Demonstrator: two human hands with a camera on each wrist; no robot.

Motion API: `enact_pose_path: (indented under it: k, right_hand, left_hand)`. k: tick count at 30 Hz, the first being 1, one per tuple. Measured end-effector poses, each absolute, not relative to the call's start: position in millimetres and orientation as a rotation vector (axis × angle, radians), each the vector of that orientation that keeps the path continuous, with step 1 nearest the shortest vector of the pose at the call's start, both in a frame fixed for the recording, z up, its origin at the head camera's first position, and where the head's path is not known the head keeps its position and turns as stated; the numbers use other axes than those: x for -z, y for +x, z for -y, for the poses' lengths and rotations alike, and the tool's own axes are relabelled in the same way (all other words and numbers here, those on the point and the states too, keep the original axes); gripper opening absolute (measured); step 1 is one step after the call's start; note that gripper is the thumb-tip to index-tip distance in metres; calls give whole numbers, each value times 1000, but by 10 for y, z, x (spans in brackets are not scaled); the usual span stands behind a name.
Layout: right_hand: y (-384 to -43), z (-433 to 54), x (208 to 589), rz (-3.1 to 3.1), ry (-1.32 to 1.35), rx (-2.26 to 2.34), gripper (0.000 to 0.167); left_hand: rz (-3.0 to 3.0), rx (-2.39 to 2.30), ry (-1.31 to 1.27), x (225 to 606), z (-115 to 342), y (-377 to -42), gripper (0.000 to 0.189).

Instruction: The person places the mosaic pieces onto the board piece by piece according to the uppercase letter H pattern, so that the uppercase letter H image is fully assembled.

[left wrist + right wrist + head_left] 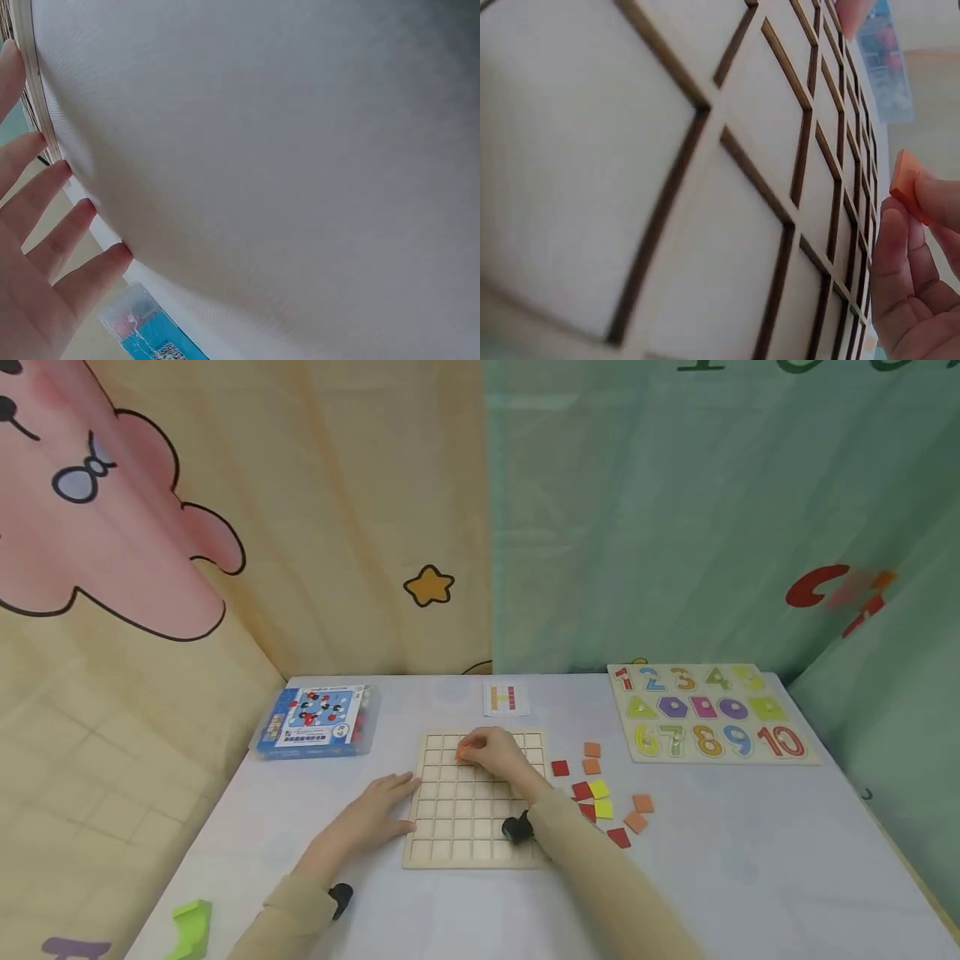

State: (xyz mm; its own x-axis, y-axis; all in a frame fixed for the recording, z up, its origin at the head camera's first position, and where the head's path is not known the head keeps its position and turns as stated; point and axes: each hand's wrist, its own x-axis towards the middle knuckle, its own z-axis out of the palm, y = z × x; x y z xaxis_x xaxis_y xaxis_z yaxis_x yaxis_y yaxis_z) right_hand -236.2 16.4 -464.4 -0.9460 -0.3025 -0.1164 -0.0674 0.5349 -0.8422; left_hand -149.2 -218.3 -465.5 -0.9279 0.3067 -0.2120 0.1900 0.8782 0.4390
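A wooden grid board (pixel 463 852) with square recesses lies in the middle of the table. Over its far rows my right hand (pixel 495 753) pinches an orange square tile (pixel 907 180) between thumb and fingers, the tile tilted on edge in the right wrist view. At the board's left edge rests my left hand (pixel 375 812), fingers spread and straight, fingertips and thumb touching the wooden side. To the right of the board, loose tiles lie scattered: orange tiles (pixel 642 802), red tiles (pixel 560 767) and yellow tiles (pixel 603 809), some partly hidden by the right sleeve.
Behind the board lies a small pattern card (pixel 506 699). A blue-and-clear plastic box (pixel 315 720) stands at the back left. A number and shape puzzle board (pixel 716 714) occupies the back right, and a green curved piece (pixel 191 928) sits near the front left edge.
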Motion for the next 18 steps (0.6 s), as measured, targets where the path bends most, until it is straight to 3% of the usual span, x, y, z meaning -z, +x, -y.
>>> enact_pose_path:
  k: [18]
  right_hand:
    - [-2429,158,4707,-2550,-292,1304,11]
  left_hand:
    - [-2778,-631,426,4671,2226,-1472,68]
